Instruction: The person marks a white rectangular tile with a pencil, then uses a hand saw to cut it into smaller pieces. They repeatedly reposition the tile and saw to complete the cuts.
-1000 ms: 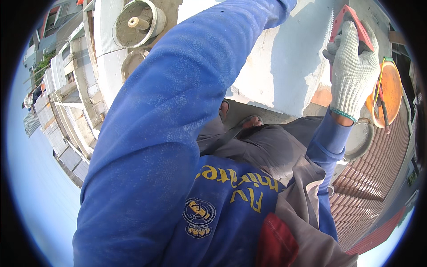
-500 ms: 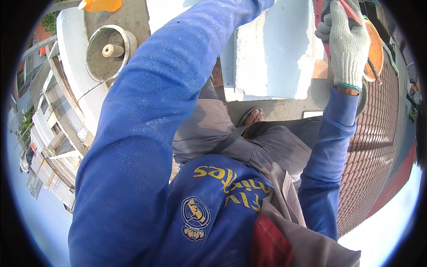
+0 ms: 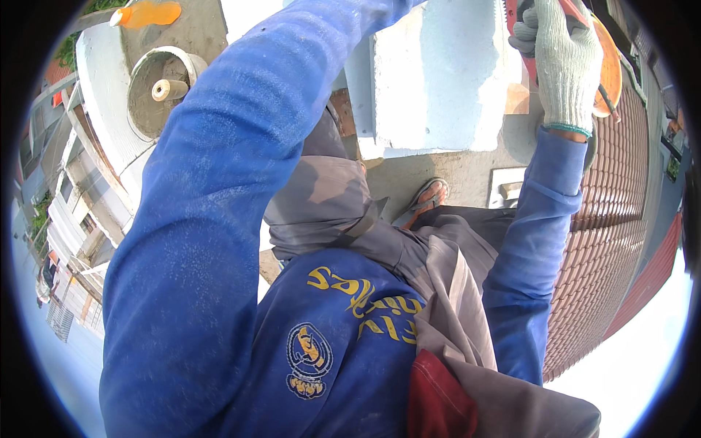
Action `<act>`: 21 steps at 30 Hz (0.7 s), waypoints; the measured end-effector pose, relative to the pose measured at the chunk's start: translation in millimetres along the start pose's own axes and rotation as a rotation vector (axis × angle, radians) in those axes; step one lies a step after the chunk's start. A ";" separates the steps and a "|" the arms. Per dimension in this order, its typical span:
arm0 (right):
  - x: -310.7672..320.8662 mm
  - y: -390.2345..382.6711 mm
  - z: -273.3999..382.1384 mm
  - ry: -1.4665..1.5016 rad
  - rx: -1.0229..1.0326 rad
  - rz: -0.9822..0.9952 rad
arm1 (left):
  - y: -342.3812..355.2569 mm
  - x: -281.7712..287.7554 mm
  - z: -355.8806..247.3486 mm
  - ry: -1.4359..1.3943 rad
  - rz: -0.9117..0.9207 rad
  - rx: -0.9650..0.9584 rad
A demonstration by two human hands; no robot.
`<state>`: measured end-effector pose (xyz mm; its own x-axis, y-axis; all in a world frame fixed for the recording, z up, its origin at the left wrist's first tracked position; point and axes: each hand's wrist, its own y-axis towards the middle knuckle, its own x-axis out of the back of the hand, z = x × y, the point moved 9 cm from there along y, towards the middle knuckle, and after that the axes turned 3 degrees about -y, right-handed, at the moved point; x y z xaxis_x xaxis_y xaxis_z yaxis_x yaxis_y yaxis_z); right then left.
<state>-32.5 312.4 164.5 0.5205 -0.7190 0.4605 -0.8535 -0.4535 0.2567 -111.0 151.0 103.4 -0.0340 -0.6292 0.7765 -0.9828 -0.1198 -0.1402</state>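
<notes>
My right hand (image 3: 568, 69), in a white knitted glove with grey on the fingers, is closed around the handle of a red handsaw (image 3: 531, 68) at the upper right. Teeth show along one edge of the saw; the rest runs out past the top edge. Beside it lies a large white block (image 3: 445, 80), partly in shadow, with a pale bluish side. My left arm (image 3: 219, 182), in a blue sleeve, reaches up across the view toward the block's far side. The left hand itself is beyond the top edge.
A mortar-smeared bucket (image 3: 141, 102) holding a tool with a wooden handle (image 3: 169, 90) stands at left, by a pale slab (image 3: 102, 87). An orange bottle (image 3: 150, 14) lies behind. An orange round container (image 3: 607, 69) is at right, near a tiled roof (image 3: 613, 219).
The view has shifted slightly, so the block, bucket and bottle sit a little further left. My right hand keeps its grip on the saw.
</notes>
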 end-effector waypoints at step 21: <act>-55.7 -8.0 -1.4 1.713 -0.741 0.111 | -37.7 -44.3 62.3 0.134 -0.216 0.152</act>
<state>-54.7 356.9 138.0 0.2830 0.7301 0.6219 -0.9578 0.1817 0.2225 -61.2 135.5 36.0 0.1395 -0.4708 0.8711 -0.9317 -0.3603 -0.0455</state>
